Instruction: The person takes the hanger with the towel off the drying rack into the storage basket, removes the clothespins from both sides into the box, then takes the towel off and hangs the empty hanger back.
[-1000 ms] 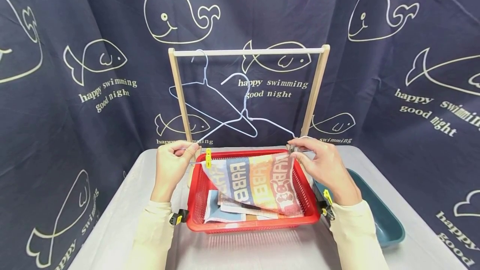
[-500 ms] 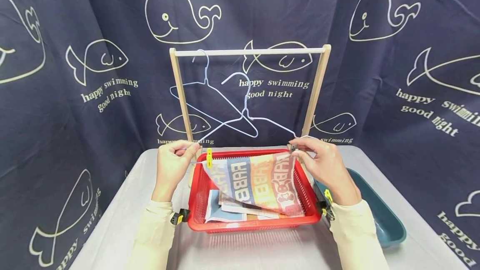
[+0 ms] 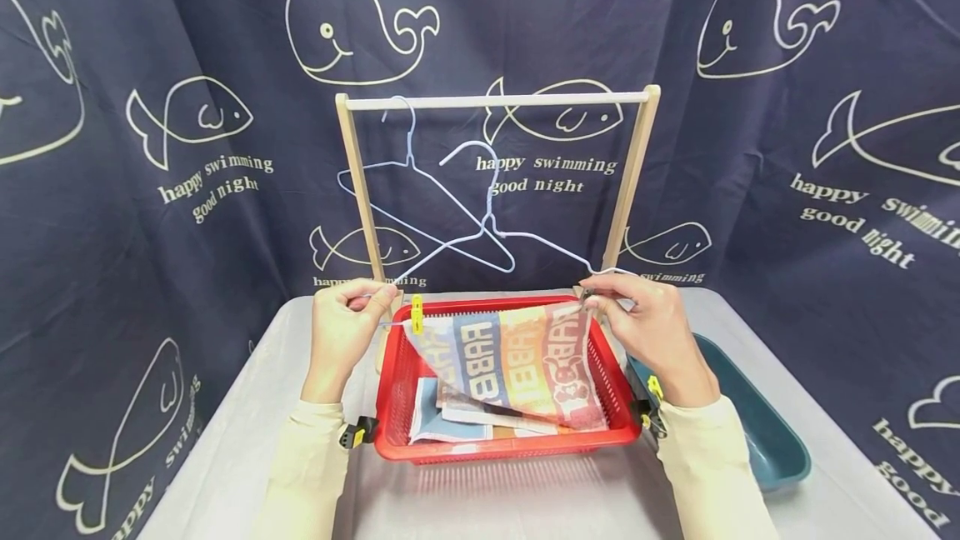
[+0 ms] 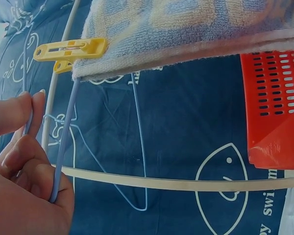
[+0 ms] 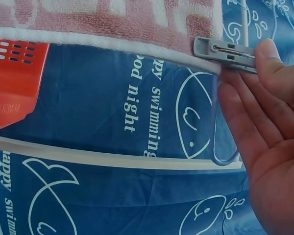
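Note:
A pale blue wire hanger (image 3: 491, 219) is held up over the red basket (image 3: 510, 444). My left hand (image 3: 347, 336) grips its left end, the wire passing between curled fingers in the left wrist view. From the bottom bar hangs a small striped towel (image 3: 517, 365) with lettering and an animal figure. A yellow clothespin (image 4: 71, 51) clips its left corner to the bar. At the right corner, my right hand (image 3: 648, 332) pinches the handle end of a grey clothespin (image 5: 225, 53), thumb on one side and fingers on the other. The grey clothespin's jaws overlap the towel's edge.
Folded cloths (image 3: 450, 419) lie in the basket. Behind it stands a wooden rack (image 3: 633, 182) with a white rod (image 3: 495, 102), where a second blue hanger (image 3: 412, 165) hangs at the left. A teal tray (image 3: 772, 432) sits right on the white-covered table (image 3: 240, 448), partly behind the right forearm.
Hardly anything moves. The right fingers shift slightly at the grey clothespin, while the left hand, hanger and towel stay in place.

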A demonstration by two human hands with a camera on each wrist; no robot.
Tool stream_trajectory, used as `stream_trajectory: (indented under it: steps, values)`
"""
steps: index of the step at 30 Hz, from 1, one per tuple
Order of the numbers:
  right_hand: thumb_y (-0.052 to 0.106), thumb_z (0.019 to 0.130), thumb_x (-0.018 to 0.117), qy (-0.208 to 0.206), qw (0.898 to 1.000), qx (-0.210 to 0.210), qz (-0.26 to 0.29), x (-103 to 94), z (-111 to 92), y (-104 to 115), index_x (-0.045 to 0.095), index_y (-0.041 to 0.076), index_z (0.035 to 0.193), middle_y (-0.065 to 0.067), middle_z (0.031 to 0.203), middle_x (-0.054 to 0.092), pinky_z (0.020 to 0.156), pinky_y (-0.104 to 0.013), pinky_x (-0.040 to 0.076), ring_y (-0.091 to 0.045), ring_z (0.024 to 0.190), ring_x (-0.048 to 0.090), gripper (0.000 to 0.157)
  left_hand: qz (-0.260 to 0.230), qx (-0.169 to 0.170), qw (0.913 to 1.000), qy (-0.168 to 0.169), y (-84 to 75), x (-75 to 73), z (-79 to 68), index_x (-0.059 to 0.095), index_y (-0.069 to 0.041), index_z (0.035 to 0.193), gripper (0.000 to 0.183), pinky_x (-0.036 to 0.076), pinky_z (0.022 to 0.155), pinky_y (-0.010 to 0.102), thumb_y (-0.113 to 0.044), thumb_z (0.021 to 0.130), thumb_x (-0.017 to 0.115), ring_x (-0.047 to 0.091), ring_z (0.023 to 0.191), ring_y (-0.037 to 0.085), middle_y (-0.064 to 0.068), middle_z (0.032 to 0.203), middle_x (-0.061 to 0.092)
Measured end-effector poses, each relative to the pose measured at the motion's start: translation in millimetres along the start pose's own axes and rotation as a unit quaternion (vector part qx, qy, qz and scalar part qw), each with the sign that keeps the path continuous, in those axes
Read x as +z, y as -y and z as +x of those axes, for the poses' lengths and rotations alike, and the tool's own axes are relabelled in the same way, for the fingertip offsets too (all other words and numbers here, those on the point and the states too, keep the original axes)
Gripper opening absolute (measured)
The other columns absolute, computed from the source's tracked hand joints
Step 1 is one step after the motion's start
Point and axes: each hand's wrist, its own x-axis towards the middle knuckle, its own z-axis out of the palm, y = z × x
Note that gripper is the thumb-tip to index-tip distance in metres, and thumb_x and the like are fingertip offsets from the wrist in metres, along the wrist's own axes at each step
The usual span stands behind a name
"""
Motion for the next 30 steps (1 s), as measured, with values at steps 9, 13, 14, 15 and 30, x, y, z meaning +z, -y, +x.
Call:
stream_trajectory:
  steps: [9,13,14,15,30]
  values:
    - [-0.005,0.072,0.09,-0.037,0.999,0.01,-0.013,2.4,0.7,0.0,0.084,0.013,0.097,0.0,0.092,0.079,0.08,-0.005,0.046,-0.013,0.081,0.073,0.031,-0.003,0.002,1.0,0.0,0.2,-0.7,1.2,0.084,-0.008,0.089,0.003,0.036,0.047,0.022,-0.01,0.088,0.081,0.053,0.055,0.009,0.008,0.076,0.075]
    - [-0.007,0.071,0.089,-0.051,0.999,0.007,-0.01,3.6,0.5,0.3,0.085,0.014,0.095,0.0,0.09,0.079,0.079,-0.004,0.046,-0.015,0.079,0.073,0.032,-0.002,-0.001,1.0,0.003,-0.7,-0.6,0.7,0.083,-0.007,0.089,0.004,0.038,0.048,0.022,-0.01,0.088,0.082,0.057,0.057,0.008,0.008,0.078,0.076]
    - [-0.007,0.071,0.089,-0.052,0.999,0.008,-0.009,3.5,0.3,0.4,0.085,0.014,0.095,0.0,0.09,0.079,0.079,-0.004,0.045,-0.014,0.079,0.073,0.032,-0.003,-0.002,1.0,0.004,-0.9,-0.6,0.5,0.083,-0.007,0.089,0.004,0.038,0.048,0.023,-0.01,0.088,0.082,0.057,0.057,0.008,0.009,0.078,0.076]
    - [-0.006,0.071,0.09,-0.054,0.998,0.007,-0.012,3.5,0.3,0.6,0.085,0.014,0.095,0.0,0.089,0.079,0.078,-0.005,0.045,-0.014,0.078,0.073,0.032,-0.005,-0.002,1.0,0.005,-1.1,-0.5,0.4,0.083,-0.006,0.089,0.004,0.038,0.047,0.023,-0.01,0.088,0.082,0.057,0.057,0.008,0.009,0.078,0.076]
    - [-0.005,0.072,0.09,-0.073,0.997,0.015,-0.01,0.8,1.4,1.3,0.085,0.013,0.094,-0.001,0.09,0.08,0.075,-0.006,0.048,-0.001,0.082,0.073,0.028,-0.019,0.006,0.9998,0.006,1.2,0.0,1.4,0.083,-0.006,0.086,0.004,0.037,0.049,0.02,-0.01,0.087,0.082,0.058,0.058,0.004,0.009,0.077,0.076]
